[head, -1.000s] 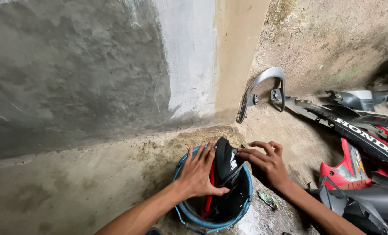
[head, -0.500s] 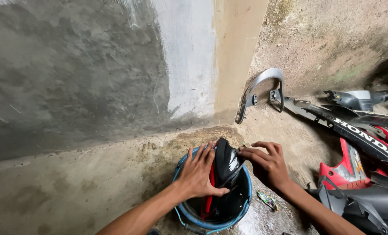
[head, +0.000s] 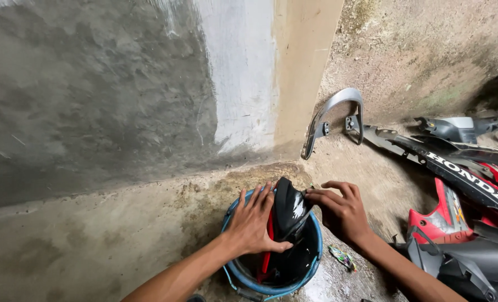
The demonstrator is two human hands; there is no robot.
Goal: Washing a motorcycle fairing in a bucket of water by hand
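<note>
Head view looks down on both hands working over a blue bucket [head: 310, 267] that stands on the wet concrete floor [head: 120, 235]; the left hand [head: 254, 223] lies spread flat against the side of a glossy black plastic panel [head: 288, 215], fingers apart and thumb tucked under its edge, seemingly to steady it upright; the right hand [head: 343, 211] closes its curled fingers on the panel's upper right edge, so the piece is clamped between the two hands; it stands half inside the bucket, its lower part sunk among other dark and red pieces, probably held there for washing; its surface is shiny, wet-looking, curved and tapering to a rounded top; just beside the bucket lies a small crumpled wrapper [head: 343, 257]; to the right sit red and black motorcycle fairings [head: 456, 207]; further off a grey grab rail [head: 335, 114] leans near the plastered wall [head: 92, 95].
</note>
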